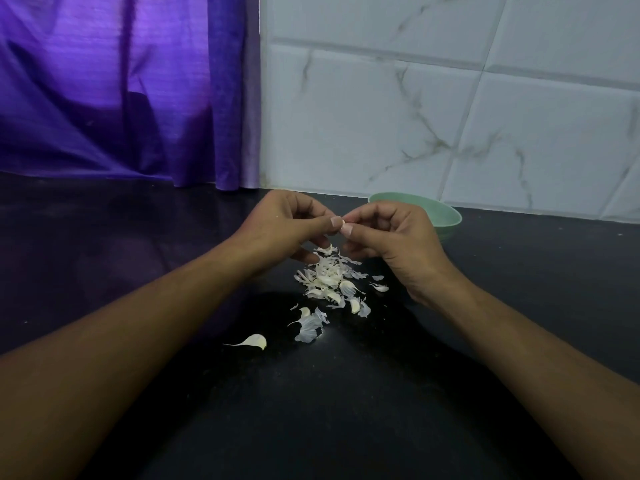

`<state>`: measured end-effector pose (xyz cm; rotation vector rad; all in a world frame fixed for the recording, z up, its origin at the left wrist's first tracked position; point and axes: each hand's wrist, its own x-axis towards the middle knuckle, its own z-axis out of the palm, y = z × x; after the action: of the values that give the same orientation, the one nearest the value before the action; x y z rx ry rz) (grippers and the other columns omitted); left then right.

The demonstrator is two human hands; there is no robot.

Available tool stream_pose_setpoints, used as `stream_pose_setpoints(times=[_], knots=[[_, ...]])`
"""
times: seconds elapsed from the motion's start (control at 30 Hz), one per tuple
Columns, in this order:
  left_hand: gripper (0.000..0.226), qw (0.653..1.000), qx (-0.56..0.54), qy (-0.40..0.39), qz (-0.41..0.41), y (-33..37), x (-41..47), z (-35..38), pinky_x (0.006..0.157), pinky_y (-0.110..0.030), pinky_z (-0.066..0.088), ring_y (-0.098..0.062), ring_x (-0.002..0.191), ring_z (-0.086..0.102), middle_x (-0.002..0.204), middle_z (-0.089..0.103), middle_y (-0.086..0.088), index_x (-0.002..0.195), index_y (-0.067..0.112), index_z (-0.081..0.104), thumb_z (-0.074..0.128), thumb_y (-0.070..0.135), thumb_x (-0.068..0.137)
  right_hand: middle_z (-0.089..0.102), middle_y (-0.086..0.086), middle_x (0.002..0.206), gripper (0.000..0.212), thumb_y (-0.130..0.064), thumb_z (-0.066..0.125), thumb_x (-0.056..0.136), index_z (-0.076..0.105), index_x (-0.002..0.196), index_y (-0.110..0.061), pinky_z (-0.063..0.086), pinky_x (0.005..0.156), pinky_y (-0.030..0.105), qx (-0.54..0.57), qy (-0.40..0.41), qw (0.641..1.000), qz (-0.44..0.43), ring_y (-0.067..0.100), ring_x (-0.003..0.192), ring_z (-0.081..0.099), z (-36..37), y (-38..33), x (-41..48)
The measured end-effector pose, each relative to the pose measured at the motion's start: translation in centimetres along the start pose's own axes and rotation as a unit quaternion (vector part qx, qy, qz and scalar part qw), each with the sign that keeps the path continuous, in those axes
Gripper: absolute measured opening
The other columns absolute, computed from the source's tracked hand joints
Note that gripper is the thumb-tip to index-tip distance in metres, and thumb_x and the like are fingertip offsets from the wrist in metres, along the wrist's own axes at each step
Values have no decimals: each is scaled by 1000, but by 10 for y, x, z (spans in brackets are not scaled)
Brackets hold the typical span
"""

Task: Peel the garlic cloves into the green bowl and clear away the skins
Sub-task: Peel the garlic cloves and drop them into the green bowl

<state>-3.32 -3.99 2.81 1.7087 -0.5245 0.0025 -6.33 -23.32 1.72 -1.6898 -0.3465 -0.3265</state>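
On the dark counter [346, 410], nearest: lone garlic clove [254, 341] lies apart; heap of skins and cloves [329, 282] just beyond | over the heap: left hand [287, 226] and right hand [391, 233], fingers curled, pinch one small clove [343, 222] together | behind right hand: green bowl [446, 216]

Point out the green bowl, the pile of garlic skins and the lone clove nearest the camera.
green bowl [446, 216], head view, its bare right side.
pile of garlic skins [326, 273], head view, middle of the heap.
lone clove [257, 341], head view, its plump body.
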Motion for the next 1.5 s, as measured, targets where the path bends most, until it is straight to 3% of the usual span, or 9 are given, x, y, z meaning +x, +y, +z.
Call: stream_pose_setpoints(times=[0.1, 0.27, 0.43, 0.6, 0.8, 0.97, 1.17, 1.5], knots=[[13, 1000, 6, 0, 3, 0, 0, 0, 58, -30, 59, -12, 75, 70, 83, 75, -4, 96, 2, 76, 76, 14, 93, 75, 27, 93, 10, -3, 77, 89, 75, 99, -2, 59, 82, 55, -1, 3, 1000, 0, 28, 73, 71, 0, -1, 0], [12, 1000, 21, 8, 14, 0, 0, 0, 59, -31, 59, -14, 75, 71, 83, 75, -6, 95, 1, 75, 75, 14, 94, 78, 19, 91, 12, -3, 76, 89, 74, 101, 0, 62, 71, 37, 13, -3, 1000, 5, 26, 72, 71, 0, -2, 0], [9, 999, 38, 30, 22, -2, 0, 5, 60, -35, 61, -12, 72, 71, 76, 72, -5, 85, 5, 74, 75, 13, 91, 77, 12, 80, 13, -3, 75, 90, 74, 101, 1, 62, 67, 31, 28, -8, 1000, 12, 20, 66, 71, 1, -2, -1], [9, 998, 50, 33, 29, -2, -1, 7, 61, -35, 61, -13, 74, 72, 76, 72, -5, 85, 5, 73, 72, 11, 92, 77, 13, 85, 16, -4, 74, 91, 72, 106, 2, 62, 73, 39, 41, -24, 999, 23, 22, 71, 72, 1, -1, -1], [12, 1000, 9, 16, 17, 2, -2, 6, 59, -33, 61, -13, 76, 69, 82, 73, -3, 94, 2, 74, 67, 10, 97, 75, 19, 86, 17, 1, 75, 89, 71, 106, 3, 63, 71, 38, 32, -4, 999, 14, 23, 69, 72, -1, 0, 1], [21, 1000, 5, 12, 18, -1, -1, 4, 60, -34, 62, -13, 76, 70, 86, 75, -8, 98, -2, 74, 74, 19, 96, 74, 27, 92, 15, 0, 77, 88, 73, 102, 1, 61, 76, 49, -10, -3, 1000, -17, 23, 71, 71, -2, 1, 1], [15, 1000, 20, -10, 7, 1, -1, 1, 60, -33, 62, -15, 79, 72, 92, 77, -13, 99, 0, 75, 74, 14, 95, 73, 28, 85, 13, 6, 77, 86, 73, 98, 4, 58, 62, 25, -31, -13, 998, -51, 15, 64, 68, -3, -1, 3], [10, 995, 94, -5, 44, 0, -2, 1, 66, -43, 65, -24, 83, 77, 84, 78, -9, 95, 9, 77, 73, 18, 96, 76, 18, 82, 13, 0, 81, 85, 75, 97, 0, 60, 68, 26, -72, -28, 994, -77, 20, 70, 73, -6, -2, 2]])
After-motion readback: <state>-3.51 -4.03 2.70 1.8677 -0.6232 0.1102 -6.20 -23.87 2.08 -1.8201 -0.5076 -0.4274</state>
